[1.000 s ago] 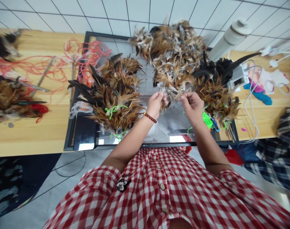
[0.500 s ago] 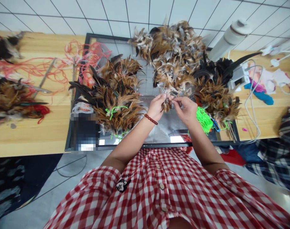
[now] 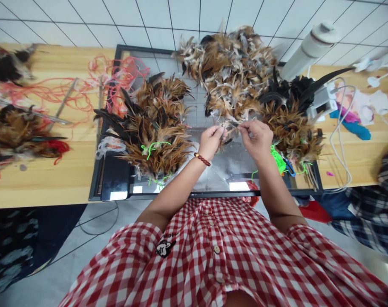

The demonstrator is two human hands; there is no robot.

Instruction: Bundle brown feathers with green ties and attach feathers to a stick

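My left hand [image 3: 210, 142] and my right hand [image 3: 257, 138] are held close together over a glass-topped tray [image 3: 194, 179]. Both pinch a small bunch of brown feathers [image 3: 230, 131] between their fingertips. A large loose heap of brown and grey feathers [image 3: 232, 72] lies just beyond my hands. To the left lies a tied bundle of brown feathers [image 3: 152, 136] with green cord round it. A tangle of green cord [image 3: 277, 158] sits just right of my right wrist.
The wooden table [image 3: 43, 170] holds red string [image 3: 69, 91], further feather bundles [image 3: 15, 132] at the far left, a white cylinder [image 3: 310, 49] and white cables [image 3: 339, 140] at the right. Another person's plaid sleeve [image 3: 375, 213] shows at the right edge.
My right hand moved in towards my left hand and then drew a little apart again. Both kept their pinch on the small feather bunch.
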